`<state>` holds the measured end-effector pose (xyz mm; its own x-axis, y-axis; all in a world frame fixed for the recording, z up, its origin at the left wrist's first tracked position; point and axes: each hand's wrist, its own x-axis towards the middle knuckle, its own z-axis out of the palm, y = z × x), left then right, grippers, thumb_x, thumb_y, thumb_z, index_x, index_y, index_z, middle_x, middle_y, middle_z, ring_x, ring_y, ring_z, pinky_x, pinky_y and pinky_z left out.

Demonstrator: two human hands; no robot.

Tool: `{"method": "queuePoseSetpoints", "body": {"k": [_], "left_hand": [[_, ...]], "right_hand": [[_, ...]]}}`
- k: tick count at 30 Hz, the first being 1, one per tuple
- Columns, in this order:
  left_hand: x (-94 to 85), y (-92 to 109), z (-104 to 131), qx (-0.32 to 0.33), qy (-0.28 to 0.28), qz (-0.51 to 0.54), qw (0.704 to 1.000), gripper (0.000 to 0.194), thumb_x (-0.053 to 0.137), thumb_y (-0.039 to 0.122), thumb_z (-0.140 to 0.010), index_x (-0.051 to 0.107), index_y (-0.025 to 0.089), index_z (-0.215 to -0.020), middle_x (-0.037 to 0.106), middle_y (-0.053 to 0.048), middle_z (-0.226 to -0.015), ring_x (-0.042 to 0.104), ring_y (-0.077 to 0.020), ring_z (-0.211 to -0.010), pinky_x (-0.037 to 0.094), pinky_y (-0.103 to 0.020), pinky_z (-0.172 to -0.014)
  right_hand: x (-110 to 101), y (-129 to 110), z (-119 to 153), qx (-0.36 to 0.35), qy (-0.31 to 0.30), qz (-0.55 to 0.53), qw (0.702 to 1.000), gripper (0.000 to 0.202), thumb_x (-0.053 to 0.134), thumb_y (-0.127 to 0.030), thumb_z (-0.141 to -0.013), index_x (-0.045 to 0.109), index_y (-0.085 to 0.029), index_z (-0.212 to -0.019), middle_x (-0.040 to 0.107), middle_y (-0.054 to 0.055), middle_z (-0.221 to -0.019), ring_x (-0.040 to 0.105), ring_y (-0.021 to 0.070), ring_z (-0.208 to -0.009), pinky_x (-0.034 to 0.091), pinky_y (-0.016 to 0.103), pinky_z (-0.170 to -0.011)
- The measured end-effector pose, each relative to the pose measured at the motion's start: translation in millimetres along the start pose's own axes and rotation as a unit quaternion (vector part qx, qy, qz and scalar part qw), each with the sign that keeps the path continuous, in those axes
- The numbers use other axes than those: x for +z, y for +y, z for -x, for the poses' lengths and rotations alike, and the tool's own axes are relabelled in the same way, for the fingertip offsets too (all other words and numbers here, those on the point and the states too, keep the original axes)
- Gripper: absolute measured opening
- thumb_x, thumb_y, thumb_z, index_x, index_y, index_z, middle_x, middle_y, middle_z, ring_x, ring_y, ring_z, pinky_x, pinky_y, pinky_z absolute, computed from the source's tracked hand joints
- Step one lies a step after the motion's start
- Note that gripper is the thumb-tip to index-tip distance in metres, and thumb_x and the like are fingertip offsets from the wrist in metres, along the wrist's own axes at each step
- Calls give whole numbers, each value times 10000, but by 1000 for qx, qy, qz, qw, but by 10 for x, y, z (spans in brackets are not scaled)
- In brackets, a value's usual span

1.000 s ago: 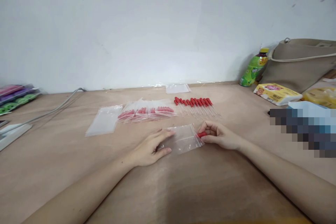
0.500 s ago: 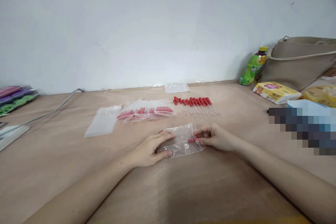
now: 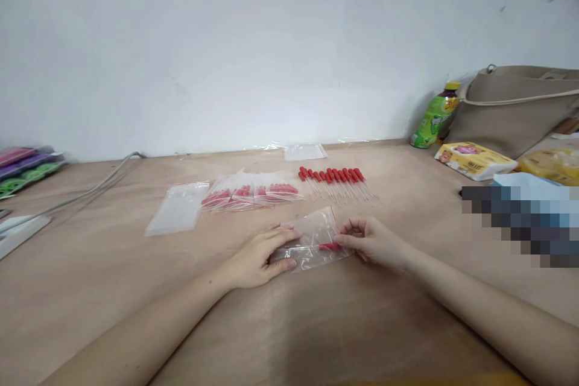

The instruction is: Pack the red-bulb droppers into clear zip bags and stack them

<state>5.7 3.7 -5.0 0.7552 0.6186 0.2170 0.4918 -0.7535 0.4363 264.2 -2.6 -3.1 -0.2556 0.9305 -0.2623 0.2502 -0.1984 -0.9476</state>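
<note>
A clear zip bag (image 3: 316,226) lies on the brown tabletop between my hands, with a red-headed piece (image 3: 329,246) inside near its right end. My left hand (image 3: 265,256) rests on the bag's left end, thumb and fingers spread apart. At the right edge, my right hand (image 3: 368,241) pinches the bag's opening beside the red piece. Behind it, several red-tipped thin sticks (image 3: 335,175) lie in a row. To their left are overlapping bags holding red pieces (image 3: 253,190), and further left lie flat clear bags (image 3: 178,210).
More clear bags (image 3: 304,152) lie by the wall. At the right are a green bottle (image 3: 434,117), a yellow tissue pack (image 3: 474,161) and a beige handbag (image 3: 506,108). A grey cable (image 3: 102,182) and colourful packages (image 3: 29,169) are at the left.
The red piece has moved slightly left and down within the bag. My right hand has shifted slightly right and now pinches the bag's edge. My left hand has stayed in place.
</note>
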Motion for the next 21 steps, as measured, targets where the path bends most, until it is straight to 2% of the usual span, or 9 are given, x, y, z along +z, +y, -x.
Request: {"method": "queuePoseSetpoints", "body": {"k": [4, 8, 11, 15, 18, 21], "left_hand": [[4, 8, -2, 7, 8, 21, 1000, 391, 516, 337, -877, 442, 218, -1242, 519, -75, -1249, 472, -219, -1159, 315, -414, -1024], [0, 19, 4, -7, 13, 53, 999, 216, 529, 321, -864, 481, 201, -1038, 520, -85, -1240, 479, -224, -1148, 383, -389, -956], [-6, 24, 6, -18, 8, 65, 998, 142, 519, 311, -867, 459, 197, -928, 515, -91, -1248, 466, -229, -1161, 401, -378, -926], [-11, 23, 2, -12, 8, 65, 998, 127, 515, 298, -869, 456, 190, -843, 523, -87, -1239, 457, -218, -1173, 381, -357, -951], [-14, 20, 0, -8, 11, 58, 998, 114, 513, 295, -872, 485, 184, -872, 527, -84, -1235, 454, -211, -1179, 388, -344, -948], [-15, 15, -5, 6, 2, 36, 999, 201, 502, 295, -885, 528, 190, -1055, 518, -74, -1256, 451, -198, -1187, 346, -366, -1000]], "right_hand": [[-35, 15, -23, 10, -6, -63, 998, 337, 646, -458, -632, 479, -174, -699, 535, -58, -517, 294, 11, -298, 134, 185, -314], [-32, 25, -43, 1, 0, -49, 999, 339, 644, -448, -638, 452, -191, -747, 510, -79, -497, 258, 13, -283, 125, 184, -297], [-19, 49, -59, -10, 33, -27, 999, 372, 664, -414, -632, 449, -198, -845, 465, -105, -478, 285, 30, -301, 169, 181, -301], [-54, 99, -121, -39, 89, 3, 995, 393, 642, -395, -655, 458, -193, -937, 505, -78, -573, 359, 46, -350, 258, 196, -343], [-161, 92, -224, -95, 150, 75, 981, 307, 616, -375, -672, 514, -175, -880, 557, -23, -642, 454, 79, -464, 352, 222, -443], [-308, -12, -384, -165, 197, 223, 940, 173, 577, -336, -696, 582, -174, -756, 583, 5, -633, 490, 111, -541, 369, 241, -512]]}}
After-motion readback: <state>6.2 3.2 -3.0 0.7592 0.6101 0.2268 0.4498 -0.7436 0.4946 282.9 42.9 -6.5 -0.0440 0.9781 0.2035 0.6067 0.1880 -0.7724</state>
